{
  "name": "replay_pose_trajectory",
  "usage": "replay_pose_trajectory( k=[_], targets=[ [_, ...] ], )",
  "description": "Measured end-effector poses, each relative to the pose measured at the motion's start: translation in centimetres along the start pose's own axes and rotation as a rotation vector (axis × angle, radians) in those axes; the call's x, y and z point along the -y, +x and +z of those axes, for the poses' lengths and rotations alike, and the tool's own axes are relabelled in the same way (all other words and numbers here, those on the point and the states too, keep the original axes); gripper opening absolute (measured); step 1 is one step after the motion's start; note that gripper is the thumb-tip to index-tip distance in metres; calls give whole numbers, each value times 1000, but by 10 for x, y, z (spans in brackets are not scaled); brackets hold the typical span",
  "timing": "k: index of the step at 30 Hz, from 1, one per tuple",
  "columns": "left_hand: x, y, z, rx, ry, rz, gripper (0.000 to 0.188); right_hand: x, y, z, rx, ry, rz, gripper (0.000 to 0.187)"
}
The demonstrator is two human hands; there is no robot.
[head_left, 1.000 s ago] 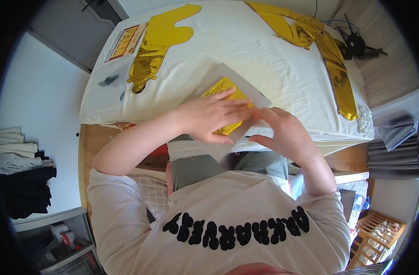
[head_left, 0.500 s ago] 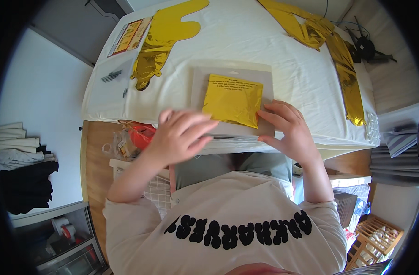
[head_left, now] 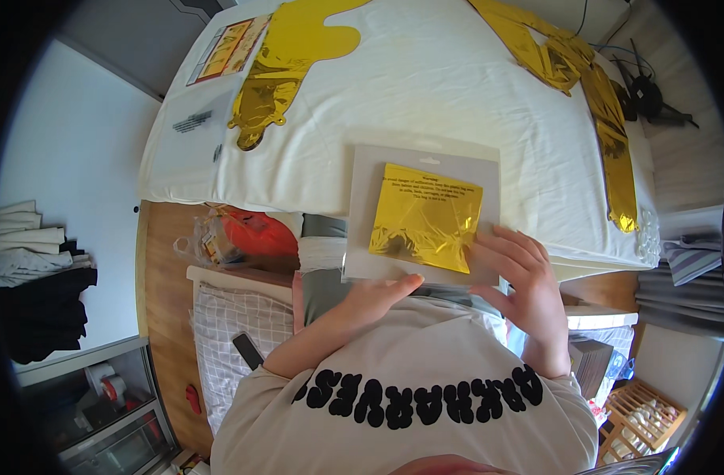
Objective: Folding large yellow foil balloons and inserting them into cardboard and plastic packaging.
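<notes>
A flat clear plastic package (head_left: 360,214) with a grey backing lies across the table's near edge, overhanging my lap. Inside shows a folded gold foil balloon (head_left: 425,218) with dark print near its top. My left hand (head_left: 382,294) grips the package's near edge, thumb on top and the other fingers hidden beneath. My right hand (head_left: 520,273) is at the right side, its fingertips touching the foil's right edge through the package. Its thumb stands apart from the fingers, and they do not close around anything.
Flat gold foil balloons lie on the white-covered table (head_left: 409,95), one at far left (head_left: 271,83), another along the right (head_left: 615,150). A printed sheet (head_left: 227,51) is at far left, a black stand (head_left: 647,95) at far right. Below left, a phone (head_left: 247,351) rests on a checked cushion (head_left: 219,324).
The package has come toward me, past the table's near edge. My left hand has dropped from above its left side to grip the near edge. My right hand has shifted nearer with it.
</notes>
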State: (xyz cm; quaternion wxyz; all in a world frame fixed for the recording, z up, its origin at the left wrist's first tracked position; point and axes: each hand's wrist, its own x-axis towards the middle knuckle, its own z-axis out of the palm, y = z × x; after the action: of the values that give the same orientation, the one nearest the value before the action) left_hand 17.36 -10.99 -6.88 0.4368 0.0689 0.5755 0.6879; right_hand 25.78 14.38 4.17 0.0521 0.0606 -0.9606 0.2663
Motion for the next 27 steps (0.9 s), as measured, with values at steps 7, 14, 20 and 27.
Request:
replay_pose_trajectory(
  k=[7, 14, 20, 27],
  targets=[
    [-20, -3, 15, 9, -204, -62, 39, -9, -14, 10, -15, -69, 31, 72],
    [-11, -5, 14, 18, -297, 15, 43, -1, -13, 14, -19, -8, 69, 78],
    [-12, -7, 14, 80, -164, 88, 46, 8, -13, 10, -12, 45, 115, 65],
    [-19, -2, 21, 57, -209, 35, 40, 16, -13, 15, -68, 65, 148, 62]
  ],
)
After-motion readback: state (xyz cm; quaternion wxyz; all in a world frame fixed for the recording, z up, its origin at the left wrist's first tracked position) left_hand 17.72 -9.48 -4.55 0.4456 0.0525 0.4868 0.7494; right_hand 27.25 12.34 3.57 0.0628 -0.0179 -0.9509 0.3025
